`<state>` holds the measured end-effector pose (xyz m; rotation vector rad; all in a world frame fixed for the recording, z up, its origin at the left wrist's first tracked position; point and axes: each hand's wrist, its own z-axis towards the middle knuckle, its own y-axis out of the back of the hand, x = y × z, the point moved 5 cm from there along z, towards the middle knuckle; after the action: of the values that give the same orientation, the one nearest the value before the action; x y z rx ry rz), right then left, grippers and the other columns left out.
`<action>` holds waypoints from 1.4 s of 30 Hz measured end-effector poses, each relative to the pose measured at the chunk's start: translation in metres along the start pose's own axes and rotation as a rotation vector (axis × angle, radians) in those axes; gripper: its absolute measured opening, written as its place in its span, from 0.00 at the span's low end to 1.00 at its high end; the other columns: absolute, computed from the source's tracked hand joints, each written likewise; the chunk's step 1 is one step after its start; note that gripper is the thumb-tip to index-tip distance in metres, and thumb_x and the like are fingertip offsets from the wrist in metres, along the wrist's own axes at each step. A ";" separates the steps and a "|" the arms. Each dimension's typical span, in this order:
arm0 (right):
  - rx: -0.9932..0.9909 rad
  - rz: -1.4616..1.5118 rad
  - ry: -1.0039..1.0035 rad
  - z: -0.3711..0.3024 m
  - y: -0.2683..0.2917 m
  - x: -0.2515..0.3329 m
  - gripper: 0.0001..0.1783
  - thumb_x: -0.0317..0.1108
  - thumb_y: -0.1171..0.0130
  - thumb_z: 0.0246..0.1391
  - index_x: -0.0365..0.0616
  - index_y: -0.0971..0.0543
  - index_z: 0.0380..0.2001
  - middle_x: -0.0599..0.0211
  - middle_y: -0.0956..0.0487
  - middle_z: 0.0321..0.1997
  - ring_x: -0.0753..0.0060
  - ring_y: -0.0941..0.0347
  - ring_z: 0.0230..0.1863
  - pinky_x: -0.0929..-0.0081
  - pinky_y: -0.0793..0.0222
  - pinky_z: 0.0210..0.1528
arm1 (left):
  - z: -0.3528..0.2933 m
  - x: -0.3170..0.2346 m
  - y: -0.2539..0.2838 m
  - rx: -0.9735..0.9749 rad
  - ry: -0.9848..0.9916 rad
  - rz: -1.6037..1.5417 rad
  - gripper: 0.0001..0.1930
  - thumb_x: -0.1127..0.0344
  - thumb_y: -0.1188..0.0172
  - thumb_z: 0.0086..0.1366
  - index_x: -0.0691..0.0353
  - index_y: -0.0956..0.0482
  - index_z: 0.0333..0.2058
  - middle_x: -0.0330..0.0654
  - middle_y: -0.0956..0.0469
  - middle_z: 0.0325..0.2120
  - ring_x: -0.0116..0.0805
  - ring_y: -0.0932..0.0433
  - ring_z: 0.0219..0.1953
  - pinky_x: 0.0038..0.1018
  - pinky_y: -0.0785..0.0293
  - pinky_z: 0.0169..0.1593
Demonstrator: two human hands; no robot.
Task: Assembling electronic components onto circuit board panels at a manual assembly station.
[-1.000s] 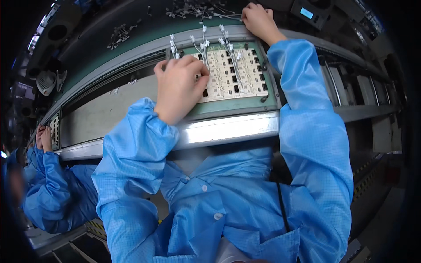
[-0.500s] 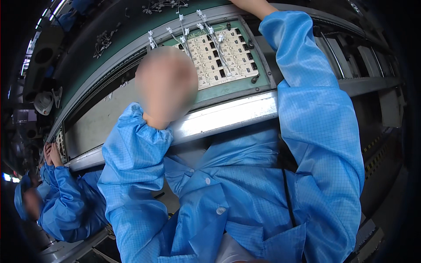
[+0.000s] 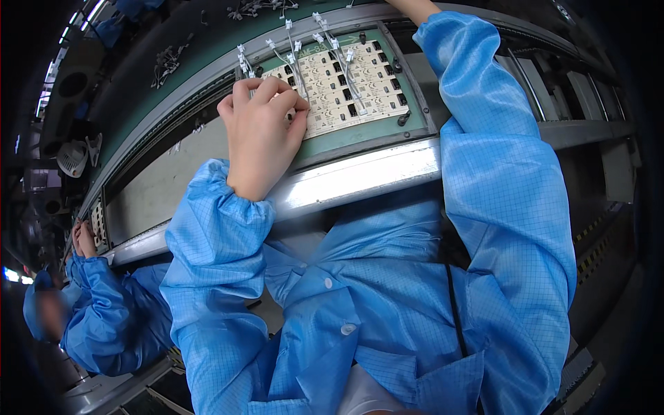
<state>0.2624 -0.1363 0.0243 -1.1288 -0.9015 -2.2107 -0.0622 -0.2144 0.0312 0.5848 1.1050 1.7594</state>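
One left hand [image 3: 265,131] over circuit panel [image 3: 326,119], fingers [image 3: 271,88] curled, grip unclear; right hand unseen.

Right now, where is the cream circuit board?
In the head view, the circuit board lies upper centre on a green tray, partly hidden by the left hand.

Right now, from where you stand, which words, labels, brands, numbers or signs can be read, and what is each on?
Green tray: pale lettering along its far edge, partly hidden near the white connectors; I won't copy it out.
Cream circuit boards: dark print, too small to read.
Black-and-yellow striped marking, far right: a sign by its stripes alone; no words readable.
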 end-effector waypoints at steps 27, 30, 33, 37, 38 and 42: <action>0.403 -0.580 0.556 -0.219 -0.043 0.131 0.06 0.24 0.35 0.53 0.42 0.18 0.36 0.63 0.22 0.32 0.58 0.26 0.34 0.67 0.29 0.38 | 0.023 0.126 0.025 -0.173 -0.083 -0.253 0.06 0.65 0.38 0.61 0.58 0.16 0.35 0.44 0.23 0.35 0.48 0.29 0.42 0.39 0.31 0.47; 0.424 -0.549 0.478 -0.222 -0.047 0.132 0.06 0.24 0.35 0.54 0.39 0.18 0.36 0.63 0.25 0.31 0.64 0.27 0.33 0.71 0.30 0.36 | 0.019 0.116 0.024 -0.207 -0.176 -0.262 0.06 0.66 0.38 0.60 0.57 0.16 0.35 0.42 0.23 0.34 0.48 0.28 0.43 0.39 0.30 0.47; 0.456 -0.513 0.375 -0.223 -0.050 0.129 0.05 0.23 0.34 0.54 0.37 0.18 0.35 0.65 0.25 0.31 0.69 0.28 0.33 0.74 0.31 0.34 | 0.008 0.117 0.023 -0.496 -0.416 -0.315 0.06 0.66 0.39 0.60 0.57 0.16 0.35 0.41 0.23 0.35 0.47 0.29 0.44 0.39 0.31 0.49; 0.457 -0.480 0.370 -0.220 -0.046 0.127 0.05 0.23 0.34 0.53 0.38 0.18 0.35 0.64 0.25 0.31 0.68 0.27 0.33 0.74 0.31 0.34 | 0.013 0.108 0.028 -0.211 -0.187 -0.259 0.06 0.66 0.39 0.60 0.57 0.16 0.35 0.42 0.24 0.37 0.46 0.29 0.46 0.39 0.31 0.50; 0.464 -0.507 0.415 -0.221 -0.047 0.129 0.05 0.22 0.34 0.52 0.37 0.18 0.34 0.63 0.25 0.31 0.67 0.27 0.33 0.74 0.31 0.34 | 0.012 0.105 0.029 -0.188 -0.178 -0.253 0.06 0.66 0.39 0.60 0.57 0.16 0.35 0.42 0.24 0.37 0.46 0.29 0.46 0.39 0.31 0.50; 0.461 -0.460 0.425 -0.222 -0.046 0.131 0.03 0.25 0.35 0.51 0.41 0.19 0.30 0.64 0.25 0.29 0.60 0.27 0.35 0.66 0.33 0.39 | 0.010 0.106 0.028 -0.144 -0.157 -0.233 0.07 0.65 0.39 0.60 0.57 0.16 0.36 0.42 0.24 0.38 0.46 0.30 0.46 0.39 0.31 0.51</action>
<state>0.0491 -0.2876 0.0211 -0.2372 -1.4746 -2.2741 -0.1144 -0.1200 0.0518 0.4770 0.8913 1.5489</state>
